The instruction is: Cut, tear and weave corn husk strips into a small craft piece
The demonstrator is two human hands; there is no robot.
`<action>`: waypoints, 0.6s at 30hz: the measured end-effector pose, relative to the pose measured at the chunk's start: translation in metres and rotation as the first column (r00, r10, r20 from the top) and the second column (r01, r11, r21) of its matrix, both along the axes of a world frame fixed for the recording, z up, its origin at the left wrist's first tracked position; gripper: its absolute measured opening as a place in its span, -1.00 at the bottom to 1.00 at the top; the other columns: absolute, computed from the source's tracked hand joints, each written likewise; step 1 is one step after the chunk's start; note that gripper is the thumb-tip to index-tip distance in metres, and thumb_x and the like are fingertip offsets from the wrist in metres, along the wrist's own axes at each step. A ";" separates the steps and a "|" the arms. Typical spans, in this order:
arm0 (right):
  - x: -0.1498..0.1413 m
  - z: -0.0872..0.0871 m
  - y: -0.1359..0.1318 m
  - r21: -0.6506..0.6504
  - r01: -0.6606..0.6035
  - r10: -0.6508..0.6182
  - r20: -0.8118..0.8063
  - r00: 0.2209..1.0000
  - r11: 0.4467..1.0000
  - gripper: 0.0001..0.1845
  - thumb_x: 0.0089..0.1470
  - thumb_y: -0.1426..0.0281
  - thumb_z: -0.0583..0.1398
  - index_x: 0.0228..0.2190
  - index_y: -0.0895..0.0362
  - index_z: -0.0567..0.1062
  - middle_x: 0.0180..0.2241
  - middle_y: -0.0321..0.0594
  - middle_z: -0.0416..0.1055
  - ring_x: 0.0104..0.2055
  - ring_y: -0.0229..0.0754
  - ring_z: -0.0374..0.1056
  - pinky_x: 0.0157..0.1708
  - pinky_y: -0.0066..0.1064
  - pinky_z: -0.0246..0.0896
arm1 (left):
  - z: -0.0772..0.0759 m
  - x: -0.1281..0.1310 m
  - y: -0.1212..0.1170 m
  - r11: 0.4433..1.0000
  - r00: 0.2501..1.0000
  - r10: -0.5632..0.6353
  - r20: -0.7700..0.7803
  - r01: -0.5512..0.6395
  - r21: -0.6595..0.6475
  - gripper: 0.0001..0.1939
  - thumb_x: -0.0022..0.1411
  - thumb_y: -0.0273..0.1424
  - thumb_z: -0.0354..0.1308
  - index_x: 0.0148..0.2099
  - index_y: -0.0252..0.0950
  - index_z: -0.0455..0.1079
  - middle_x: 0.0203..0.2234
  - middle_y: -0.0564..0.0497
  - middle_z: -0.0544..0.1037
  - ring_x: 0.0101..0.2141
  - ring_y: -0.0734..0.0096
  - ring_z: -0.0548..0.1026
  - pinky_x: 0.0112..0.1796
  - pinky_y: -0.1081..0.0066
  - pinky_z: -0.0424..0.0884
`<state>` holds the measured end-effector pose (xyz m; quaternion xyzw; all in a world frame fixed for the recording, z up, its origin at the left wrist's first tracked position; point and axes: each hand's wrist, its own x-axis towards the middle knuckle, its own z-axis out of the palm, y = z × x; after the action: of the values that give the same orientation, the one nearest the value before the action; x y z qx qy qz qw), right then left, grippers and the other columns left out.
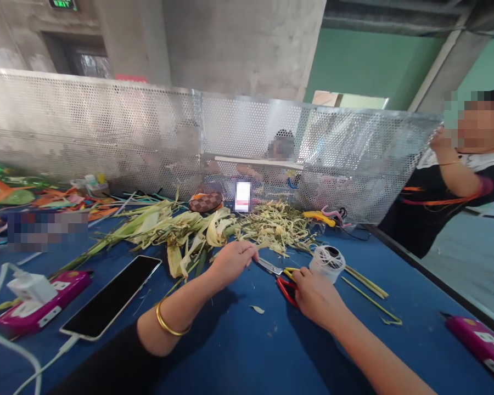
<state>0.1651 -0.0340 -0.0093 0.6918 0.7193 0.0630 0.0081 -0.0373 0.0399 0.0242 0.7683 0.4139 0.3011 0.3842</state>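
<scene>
My right hand (318,296) grips a pair of scissors (271,267) by its red and yellow handles. The blades point left, toward the fingertips of my left hand (234,260). Those fingers are pinched together; what they hold, if anything, is too small to make out. Behind my left hand lies a heap of dried corn husks (160,230). A pile of shredded husk strips (278,225) spreads just beyond the scissors. Beside my right hand stands a spool of white string (328,263), and a small husk scrap (257,310) rests on the blue tabletop (239,351).
A phone (113,296) with a cable and a magenta power strip (45,302) lie at left. Another magenta strip (477,345) is at right. Thin stalks (366,282) lie past the spool. A perforated metal screen (247,131) runs behind; a person (448,186) stands at right.
</scene>
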 end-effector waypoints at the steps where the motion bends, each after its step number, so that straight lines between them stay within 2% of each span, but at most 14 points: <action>1: -0.001 0.000 0.003 -0.035 -0.005 0.006 0.035 0.999 0.999 -0.74 -0.01 0.57 0.05 -0.27 0.24 0.45 -0.26 0.00 0.42 -0.26 -0.08 0.37 -0.43 -0.40 0.05 | 0.000 0.001 0.001 0.999 0.999 0.012 0.040 -0.010 -0.030 -0.71 0.18 -0.30 -0.10 -0.47 -0.29 0.34 -0.70 0.15 0.20 -0.62 0.51 0.17 -0.53 0.50 0.09; 4: -0.001 0.004 0.007 -0.094 -0.039 0.044 0.050 0.998 0.995 -0.76 -0.05 0.57 0.06 -0.32 0.24 0.47 -0.29 -0.02 0.44 -0.29 -0.12 0.37 -0.42 -0.41 0.03 | 0.002 0.004 0.006 0.994 0.990 0.049 0.131 -0.036 -0.101 -0.73 0.17 -0.30 -0.10 -0.45 -0.30 0.33 -0.71 0.17 0.17 -0.65 0.55 0.09 -0.56 0.50 0.03; 7: -0.006 0.006 -0.005 -0.118 -0.069 0.071 0.007 0.997 0.991 -0.78 -0.04 0.58 0.06 -0.35 0.24 0.48 -0.33 -0.04 0.45 -0.31 -0.14 0.36 -0.40 -0.41 0.03 | 0.008 0.008 0.014 0.991 0.981 0.048 0.190 -0.023 -0.134 -0.74 0.18 -0.33 -0.09 -0.46 -0.31 0.33 -0.71 0.18 0.17 -0.64 0.56 0.08 -0.54 0.51 0.03; 10: -0.010 0.005 -0.021 -0.113 -0.188 0.171 -0.146 0.974 0.976 -0.84 -0.01 0.54 0.10 -0.37 0.18 0.48 -0.35 -0.14 0.42 -0.33 -0.19 0.36 -0.39 -0.44 0.07 | 0.017 0.017 0.020 0.993 0.974 0.011 0.227 0.017 -0.119 -0.77 0.17 -0.39 -0.07 -0.47 -0.32 0.31 -0.72 0.16 0.19 -0.61 0.56 0.12 -0.51 0.52 0.05; 12: -0.009 0.006 -0.021 -0.089 -0.247 0.215 -0.273 0.938 0.965 -0.86 0.07 0.45 0.12 -0.32 0.13 0.48 -0.32 -0.21 0.41 -0.34 -0.24 0.36 -0.39 -0.48 0.11 | 0.022 0.025 0.020 0.987 0.968 -0.009 0.250 0.048 -0.150 -0.78 0.17 -0.40 -0.07 -0.48 -0.31 0.30 -0.72 0.16 0.19 -0.63 0.57 0.11 -0.53 0.53 0.02; 13: -0.007 0.007 -0.017 -0.054 -0.230 0.204 -0.298 0.932 0.972 -0.83 0.11 0.43 0.10 -0.26 0.12 0.47 -0.26 -0.20 0.41 -0.31 -0.25 0.38 -0.36 -0.48 0.14 | 0.023 0.029 0.020 0.977 0.965 -0.025 0.263 0.079 -0.198 -0.79 0.18 -0.40 -0.08 -0.47 -0.31 0.29 -0.72 0.17 0.19 -0.64 0.58 0.09 -0.55 0.52 -0.01; 14: -0.005 0.008 -0.010 -0.001 -0.160 0.153 -0.283 0.947 0.987 -0.78 0.15 0.44 0.07 -0.18 0.13 0.45 -0.20 -0.16 0.39 -0.26 -0.24 0.39 -0.31 -0.48 0.17 | 0.023 0.032 0.019 0.960 0.961 -0.035 0.274 0.108 -0.258 -0.79 0.19 -0.38 -0.08 -0.45 -0.30 0.28 -0.71 0.18 0.19 -0.67 0.60 0.05 -0.58 0.52 -0.05; 16: 0.001 0.007 0.010 0.045 0.044 -0.036 -0.166 0.985 0.998 -0.74 0.18 0.48 0.03 -0.11 0.16 0.41 -0.11 -0.08 0.35 -0.18 -0.19 0.40 -0.27 -0.46 0.19 | 0.020 0.035 0.018 0.911 0.960 -0.047 0.277 0.155 -0.381 -0.79 0.21 -0.34 -0.09 -0.42 -0.29 0.26 -0.70 0.19 0.18 -0.70 0.62 -0.04 -0.61 0.51 -0.13; 18: 0.003 0.004 0.033 0.008 0.211 -0.210 -0.085 0.974 0.977 -0.78 0.13 0.52 0.07 -0.18 0.22 0.42 -0.12 -0.02 0.34 -0.22 -0.14 0.43 -0.33 -0.44 0.21 | 0.016 0.036 0.018 0.871 0.962 -0.044 0.268 0.168 -0.461 -0.78 0.22 -0.32 -0.10 -0.41 -0.29 0.25 -0.71 0.20 0.16 -0.72 0.63 -0.09 -0.63 0.51 -0.17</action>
<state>0.1683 -0.0013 -0.0055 0.7662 0.6410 0.0389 -0.0213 -0.0015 0.0584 0.0405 0.6268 0.3810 0.2615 0.6273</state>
